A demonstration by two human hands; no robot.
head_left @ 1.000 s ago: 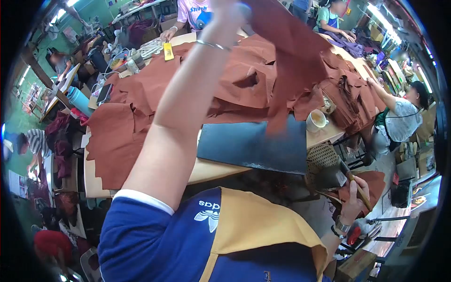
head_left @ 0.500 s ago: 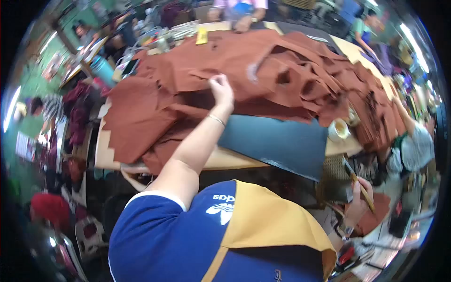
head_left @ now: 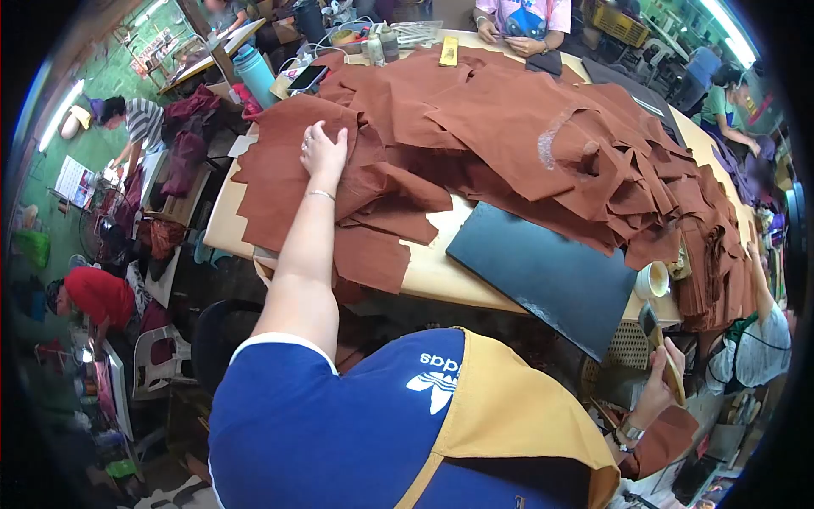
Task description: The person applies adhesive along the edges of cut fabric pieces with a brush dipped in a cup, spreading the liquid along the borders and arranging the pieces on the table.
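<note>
My left hand (head_left: 326,154) is at the left end of a heap of reddish-brown sheet pieces (head_left: 509,119), over one large piece (head_left: 280,182). Its thumb stands apart from the bent fingers, and nothing shows between them. Low on the right, my right hand (head_left: 657,388) grips a brush (head_left: 675,373) by its wooden handle, with the dark head pointing up. A dark, smooth board (head_left: 543,276) lies slanted over the table's front edge. Close to its right corner stands a white cup (head_left: 652,280) with yellowish residue inside.
Across the table (head_left: 432,284) a person in a pink shirt (head_left: 521,21) handles something small. A phone (head_left: 307,78), a blue bottle (head_left: 254,75), small bottles (head_left: 388,42) and a yellow block (head_left: 448,51) are at the back. Stacked brown pieces (head_left: 708,254) hang at the right.
My left hand has moved left, from the middle of the heap to the left piece. Loose brown pieces there lie differently. The brush stays in my right hand; the view has shifted.
</note>
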